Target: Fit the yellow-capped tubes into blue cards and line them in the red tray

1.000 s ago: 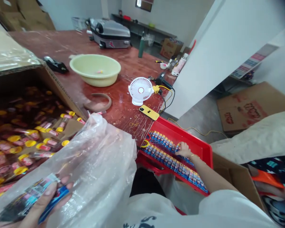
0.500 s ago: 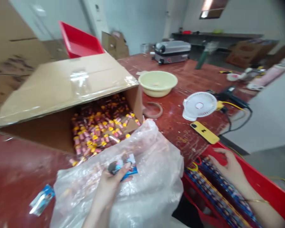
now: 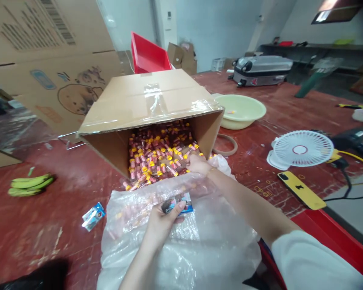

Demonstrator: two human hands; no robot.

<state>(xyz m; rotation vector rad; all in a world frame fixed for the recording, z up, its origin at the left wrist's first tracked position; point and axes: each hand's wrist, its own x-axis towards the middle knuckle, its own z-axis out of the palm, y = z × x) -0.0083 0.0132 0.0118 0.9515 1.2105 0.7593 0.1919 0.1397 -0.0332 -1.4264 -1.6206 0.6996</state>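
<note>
1. Right hand point(image 3: 199, 164) is at the mouth of the cardboard box point(image 3: 124, 108), fingertips lost among yellow-capped tubes point(image 3: 153, 159); can't tell if it's gripping one.
2. Left hand point(image 3: 163, 217) is closed on a blue packet point(image 3: 186, 198), partly covering it, above the plastic sheet point(image 3: 181, 253).
3. Box is loaded with tubes, back's pretty dark.
4. Red tray point(image 3: 329, 233), lower right: cut off, contents hidden.
5. Basin point(image 3: 245, 115): something tiny inside.

Carton point(image 3: 124, 109) open in front, closed above, plastic sheet point(image 3: 218, 241) before opening
</note>
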